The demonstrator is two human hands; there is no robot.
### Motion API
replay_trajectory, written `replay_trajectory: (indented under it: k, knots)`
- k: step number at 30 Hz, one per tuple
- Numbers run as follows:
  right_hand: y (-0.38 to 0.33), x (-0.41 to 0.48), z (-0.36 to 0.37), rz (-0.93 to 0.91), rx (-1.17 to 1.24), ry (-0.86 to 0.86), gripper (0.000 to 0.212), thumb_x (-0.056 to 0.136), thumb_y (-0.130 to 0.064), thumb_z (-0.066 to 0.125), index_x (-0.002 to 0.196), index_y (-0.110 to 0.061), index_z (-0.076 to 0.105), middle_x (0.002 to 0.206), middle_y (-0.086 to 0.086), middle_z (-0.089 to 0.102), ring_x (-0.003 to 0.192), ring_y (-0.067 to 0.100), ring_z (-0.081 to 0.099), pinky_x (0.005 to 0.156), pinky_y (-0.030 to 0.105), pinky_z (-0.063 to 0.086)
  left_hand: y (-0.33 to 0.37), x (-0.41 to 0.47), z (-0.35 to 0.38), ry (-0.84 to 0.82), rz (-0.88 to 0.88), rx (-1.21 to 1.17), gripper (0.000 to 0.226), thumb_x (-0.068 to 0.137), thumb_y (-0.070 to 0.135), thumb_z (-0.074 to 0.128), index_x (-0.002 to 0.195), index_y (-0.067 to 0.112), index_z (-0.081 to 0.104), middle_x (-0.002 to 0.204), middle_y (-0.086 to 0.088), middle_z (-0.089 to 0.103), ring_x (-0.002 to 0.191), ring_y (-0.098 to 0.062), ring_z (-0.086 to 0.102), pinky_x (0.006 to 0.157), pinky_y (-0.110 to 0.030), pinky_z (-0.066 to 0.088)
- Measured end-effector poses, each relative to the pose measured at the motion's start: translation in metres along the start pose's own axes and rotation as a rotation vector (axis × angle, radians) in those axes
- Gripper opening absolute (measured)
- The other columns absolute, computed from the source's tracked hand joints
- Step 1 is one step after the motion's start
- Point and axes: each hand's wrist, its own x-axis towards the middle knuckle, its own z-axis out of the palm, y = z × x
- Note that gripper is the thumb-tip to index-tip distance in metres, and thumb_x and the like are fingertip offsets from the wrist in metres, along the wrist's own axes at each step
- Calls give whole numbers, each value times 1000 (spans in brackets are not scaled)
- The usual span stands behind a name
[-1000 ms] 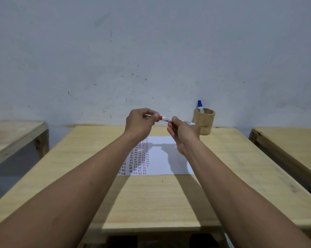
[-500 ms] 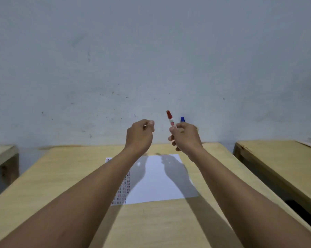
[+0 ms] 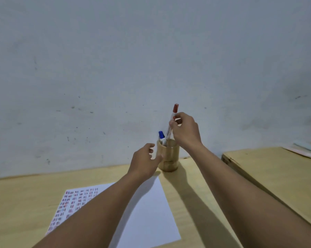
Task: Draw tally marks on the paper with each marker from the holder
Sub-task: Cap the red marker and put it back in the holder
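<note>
A round wooden holder (image 3: 170, 158) stands at the table's far edge by the wall. A blue-capped marker (image 3: 162, 137) sticks up from it. My right hand (image 3: 186, 131) pinches a red-capped marker (image 3: 173, 117) upright, its lower end inside the holder's mouth. My left hand (image 3: 144, 161) hovers just left of the holder, fingers apart and curled toward its side, holding nothing. The white paper (image 3: 151, 212) lies on the table in front, with columns of red and blue tally marks (image 3: 74, 203) on its left part, partly hidden by my left forearm.
The wooden table (image 3: 25, 203) reaches back to a grey wall (image 3: 151, 59). A second wooden table (image 3: 276, 172) stands to the right, across a narrow gap, with pale flat items (image 3: 305, 151) on its far end.
My hands parted after closing the red marker. The right hand carried it over and lowered it into the holder. The left hand opened and moved beside the holder. The view tilted up and right.
</note>
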Motion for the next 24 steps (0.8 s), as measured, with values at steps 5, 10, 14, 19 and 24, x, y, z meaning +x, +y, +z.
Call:
replay_trajectory:
  k: [5, 10, 14, 19, 24]
  knots:
    - [23, 12, 9, 26, -119, -117, 24, 98, -22, 61, 122, -19, 62, 102, 2, 69, 68, 4, 62, 66, 29, 55, -5, 17, 28, -16, -7, -6, 75, 85, 42, 72, 148, 18, 40, 138, -2, 57, 122, -22, 57, 95, -33, 49]
    - [44, 18, 20, 41, -201, -265, 16, 92, -22, 64, 97, -14, 77, 91, 3, 76, 78, 16, 68, 64, 28, 52, -6, 25, 43, -44, -6, -66, 66, 73, 37, 76, 133, 25, 50, 115, 6, 66, 100, -18, 65, 89, -41, 57]
    - [50, 22, 22, 59, -204, -385, 17, 90, -21, 70, 92, -9, 83, 90, 3, 76, 71, 12, 59, 55, 23, 39, -8, 28, 50, -31, -15, -80, 58, 74, 42, 68, 126, 22, 52, 109, 5, 68, 97, -17, 67, 86, -39, 58]
    - [58, 30, 25, 44, -288, -314, 28, 89, -4, 59, 103, -14, 81, 100, 2, 75, 88, 18, 66, 64, 25, 49, -17, 32, 52, -21, -1, -91, 50, 79, 27, 74, 123, 24, 52, 108, 8, 67, 93, -9, 65, 78, -32, 58]
    - [62, 42, 29, 39, -431, -375, 14, 83, -10, 72, 91, -16, 82, 87, 1, 76, 84, 20, 70, 73, 35, 59, -20, 31, 54, -17, 26, -140, 55, 79, 27, 79, 127, 26, 52, 109, 13, 64, 90, 2, 61, 67, -12, 47]
